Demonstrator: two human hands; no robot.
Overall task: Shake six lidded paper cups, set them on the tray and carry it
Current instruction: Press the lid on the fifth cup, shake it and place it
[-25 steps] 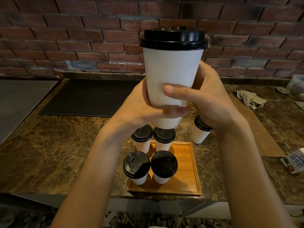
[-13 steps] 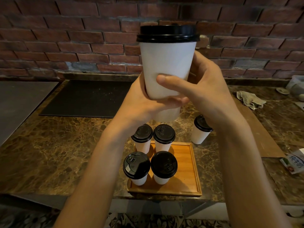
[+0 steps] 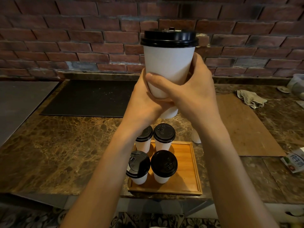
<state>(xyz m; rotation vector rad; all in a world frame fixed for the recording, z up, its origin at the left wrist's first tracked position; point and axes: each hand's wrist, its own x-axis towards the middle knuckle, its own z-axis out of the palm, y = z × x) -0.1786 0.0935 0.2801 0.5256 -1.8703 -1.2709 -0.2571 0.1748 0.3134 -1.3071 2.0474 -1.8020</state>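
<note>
- A brick wall [image 3: 82, 38] backs a brown marble counter [image 3: 57, 145].
- The left hand [image 3: 143, 102] and right hand [image 3: 197, 92] both curl around a white cup [image 3: 167, 63] with a black lid, held upright above the counter.
- Four lidded cups [image 3: 164, 163] stand on the left half of the wooden tray [image 3: 187, 170].
- A sixth cup [image 3: 196, 137] stands on the counter just beyond the tray, mostly hidden by the right forearm.
- The carton [image 3: 294, 163] at the right edge bears Chinese characters, apparently 纯牛奶.

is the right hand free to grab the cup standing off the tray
Probably not yet: the right hand and left hand both grip the raised cup. The loose cup stands by itself on the counter beside the tray.
</note>
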